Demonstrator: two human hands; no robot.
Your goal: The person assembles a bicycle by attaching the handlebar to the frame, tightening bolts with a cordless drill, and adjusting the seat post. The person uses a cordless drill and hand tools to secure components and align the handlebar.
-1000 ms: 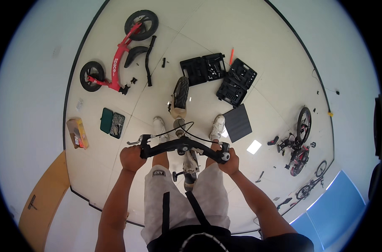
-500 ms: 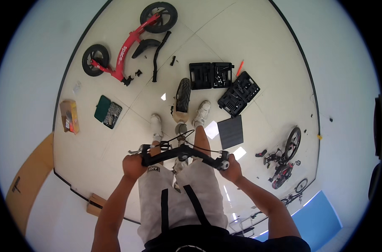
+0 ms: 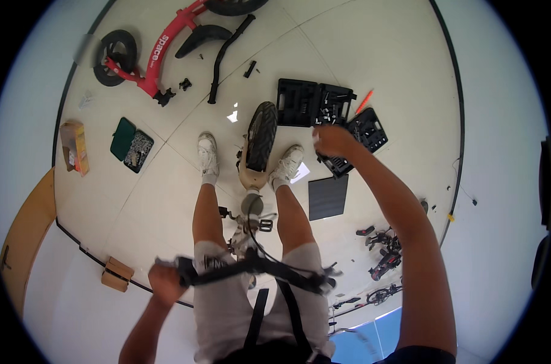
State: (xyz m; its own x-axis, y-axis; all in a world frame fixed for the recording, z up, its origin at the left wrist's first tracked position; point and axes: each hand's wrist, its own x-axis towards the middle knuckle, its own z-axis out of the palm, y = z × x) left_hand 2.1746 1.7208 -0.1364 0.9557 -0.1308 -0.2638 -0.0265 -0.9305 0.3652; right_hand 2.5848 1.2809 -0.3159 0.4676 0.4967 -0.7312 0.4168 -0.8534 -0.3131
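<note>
The left hand (image 3: 165, 282) is gripping the left end of the black handlebar (image 3: 251, 271), held level across the thighs. The right hand (image 3: 331, 141) is reaching out, closed, above the open black tool case (image 3: 315, 102) on the floor (image 3: 378, 48).

Blk handlebar (image 3: 251, 271), red bike frame (image 3: 160, 54).

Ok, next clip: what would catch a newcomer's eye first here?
Probably the black handlebar low in the middle, gripped at one end by the left hand, while the right hand reaches out above the open black tool cases. A red balance-bike frame lies on the pale floor at upper left.
</note>
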